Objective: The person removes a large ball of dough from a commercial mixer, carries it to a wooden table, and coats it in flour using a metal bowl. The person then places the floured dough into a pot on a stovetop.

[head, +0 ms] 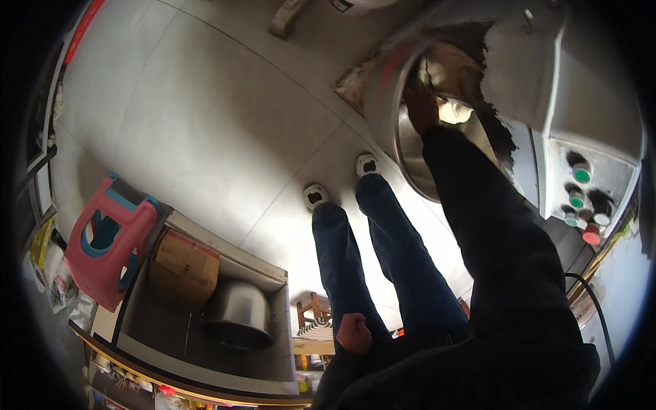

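Note:
My right hand (pixel 423 105) reaches down into a large round metal bowl (pixel 405 154) at the upper right. Pale dough (pixel 453 61) lies in the bowl, some of it brightly lit near the fingers. My fingertips are in shadow against the dough, so their grip cannot be made out. The bowl belongs to a floor-standing machine that looks like a dough mixer (pixel 512 66). Close to my thigh, my left hand (pixel 353 333) is curled into a loose fist with nothing visible in it.
Green, white and red buttons sit on the machine's control panel (pixel 589 184). At lower left are a pink plastic stool (pixel 105 246), a cardboard box (pixel 184 266) and a metal pot (pixel 241 312). A wooden stool (pixel 312 310) stands behind my legs. A black cable (pixel 597 307) hangs at the right.

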### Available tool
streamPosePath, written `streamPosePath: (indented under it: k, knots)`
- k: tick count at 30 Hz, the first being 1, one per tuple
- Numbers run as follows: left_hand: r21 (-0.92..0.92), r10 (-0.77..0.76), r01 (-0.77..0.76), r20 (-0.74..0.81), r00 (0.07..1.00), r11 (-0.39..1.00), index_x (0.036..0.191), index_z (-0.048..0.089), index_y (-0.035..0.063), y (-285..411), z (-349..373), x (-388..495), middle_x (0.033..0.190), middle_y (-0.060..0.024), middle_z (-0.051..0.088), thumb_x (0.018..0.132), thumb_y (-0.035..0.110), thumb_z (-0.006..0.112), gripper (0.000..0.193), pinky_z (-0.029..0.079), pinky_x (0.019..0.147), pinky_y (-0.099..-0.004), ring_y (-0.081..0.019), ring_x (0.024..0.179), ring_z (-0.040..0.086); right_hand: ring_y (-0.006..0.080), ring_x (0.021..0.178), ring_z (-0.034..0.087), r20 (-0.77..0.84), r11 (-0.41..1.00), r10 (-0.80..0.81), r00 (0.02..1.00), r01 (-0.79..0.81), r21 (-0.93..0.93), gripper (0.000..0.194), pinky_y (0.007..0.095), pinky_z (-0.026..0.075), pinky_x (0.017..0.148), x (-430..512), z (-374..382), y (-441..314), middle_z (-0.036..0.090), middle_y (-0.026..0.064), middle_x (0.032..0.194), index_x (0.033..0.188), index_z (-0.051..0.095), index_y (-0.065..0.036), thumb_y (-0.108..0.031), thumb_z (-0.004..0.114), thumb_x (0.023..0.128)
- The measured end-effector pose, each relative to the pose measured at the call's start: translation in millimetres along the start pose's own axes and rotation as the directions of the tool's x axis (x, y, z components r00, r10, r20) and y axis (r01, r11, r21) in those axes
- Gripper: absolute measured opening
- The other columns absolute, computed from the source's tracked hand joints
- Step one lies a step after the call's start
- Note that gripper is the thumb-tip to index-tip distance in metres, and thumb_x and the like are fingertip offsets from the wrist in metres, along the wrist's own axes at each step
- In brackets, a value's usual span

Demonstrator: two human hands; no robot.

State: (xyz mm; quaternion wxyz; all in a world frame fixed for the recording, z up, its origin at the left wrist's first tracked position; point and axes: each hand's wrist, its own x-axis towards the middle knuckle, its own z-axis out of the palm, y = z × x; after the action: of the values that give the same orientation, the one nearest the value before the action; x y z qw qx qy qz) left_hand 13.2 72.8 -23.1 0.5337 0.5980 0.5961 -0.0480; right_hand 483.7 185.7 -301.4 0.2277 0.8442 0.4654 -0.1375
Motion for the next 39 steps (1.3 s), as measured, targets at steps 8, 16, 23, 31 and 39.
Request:
streamPosePath:
  k: [8, 16, 23, 31, 39]
  knots:
    - [0.031, 0.004, -0.003, -0.030, 1.000, 1.000, 0.079, 0.059, 0.0067, -2, 12, -11, 0.074, -0.0125, 0.059, 0.080, -0.006, 0.051, 0.015, 0.049, 0.058, -0.0370, -0.0311, 0.065, 0.061, 0.0258, 0.129, 0.047, -0.010, 0.950, -0.311, 0.950, 0.310, -0.035, 0.033, 0.0665, 0.031, 0.099, -76, -13, 8, 0.053, 0.0075, 0.136, 0.123, 0.062, -0.019, -0.022, 0.054, 0.092]
    - [0.015, -0.003, 0.004, -0.060, 0.998, 1.000, 0.079, 0.059, 0.0066, -11, 19, -20, 0.075, -0.0126, 0.060, 0.082, -0.006, 0.050, 0.015, 0.050, 0.059, -0.0363, -0.0288, 0.067, 0.063, 0.0315, 0.139, 0.034, 0.047, 0.925, -0.350, 0.936, 0.353, -0.143, 0.051, 0.0656, 0.030, 0.104, -65, -16, 10, 0.036, 0.0082, 0.153, 0.140, 0.050, -0.024, -0.044, 0.050, 0.093]
    - [-0.086, -0.131, 0.128, -0.029, 0.991, 0.988, 0.084, 0.059, 0.0050, 18, 20, -8, 0.076, -0.0114, 0.061, 0.084, -0.006, 0.050, 0.014, 0.050, 0.062, -0.0323, -0.0244, 0.068, 0.063, 0.0421, 0.129, 0.042, 0.040, 0.940, -0.111, 0.993, 0.092, 0.328, 0.059, 0.0508, 0.045, 0.099, -75, -37, 17, 0.051, 0.0151, 0.137, 0.132, 0.055, -0.023, -0.028, 0.073, 0.077]
    - [-0.453, 0.643, -0.507, 0.217, 0.735, 0.733, 0.110, 0.060, 0.0025, 269, 55, 79, 0.100, -0.0130, 0.062, 0.084, -0.008, 0.051, 0.030, 0.052, 0.076, -0.0331, -0.0246, 0.086, 0.063, 0.0323, 0.115, 0.058, 0.489, -0.125, 0.383, 0.784, -0.480, 0.868, 0.059, 0.0469, 0.056, 0.084, -178, -44, 59, 0.057, 0.0156, 0.128, 0.135, 0.049, -0.010, -0.024, 0.072, 0.082]
    - [-0.599, 0.867, -0.635, 0.248, 0.433, 0.488, 0.114, 0.054, 0.0001, 404, 127, 65, 0.117, -0.0130, 0.055, 0.085, -0.003, 0.058, 0.030, 0.049, 0.086, -0.0346, -0.0280, 0.104, 0.058, 0.0252, 0.103, 0.065, 0.583, -0.674, 0.219, 0.782, -0.310, 0.670, 0.057, 0.0405, 0.062, 0.072, -225, -132, 37, 0.057, 0.0112, 0.121, 0.134, 0.041, -0.009, -0.015, 0.066, 0.083]
